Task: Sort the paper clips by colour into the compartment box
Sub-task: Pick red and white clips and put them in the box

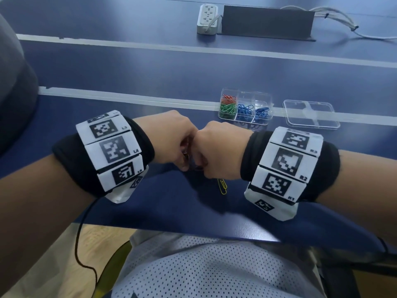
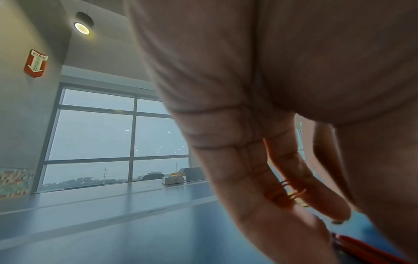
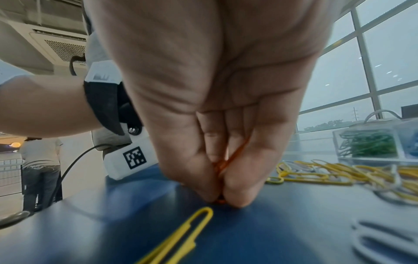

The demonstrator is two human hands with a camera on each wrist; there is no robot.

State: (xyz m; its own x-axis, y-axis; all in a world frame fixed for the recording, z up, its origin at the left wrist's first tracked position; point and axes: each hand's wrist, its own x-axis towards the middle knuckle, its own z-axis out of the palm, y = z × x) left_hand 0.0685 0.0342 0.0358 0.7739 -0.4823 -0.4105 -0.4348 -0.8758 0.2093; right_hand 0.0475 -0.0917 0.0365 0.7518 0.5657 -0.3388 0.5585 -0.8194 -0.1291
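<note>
Both hands meet knuckle to knuckle near the worktop's (image 1: 129, 78) front edge, seemingly to pull linked clips apart. The right hand (image 1: 219, 151) has its grip pinched on an orange paper clip (image 3: 228, 160) pressed to the surface; the left hand (image 1: 171, 143) has orange clips (image 2: 291, 191) among its curled fingers. A yellow clip (image 1: 222, 186) lies just beside them. The compartment box (image 1: 245, 108), partly filled with orange, green and blue, sits farther back, its clear lid (image 1: 311, 114) beside it. Loose yellow and white clips (image 3: 339, 173) lie between hands and box.
</note>
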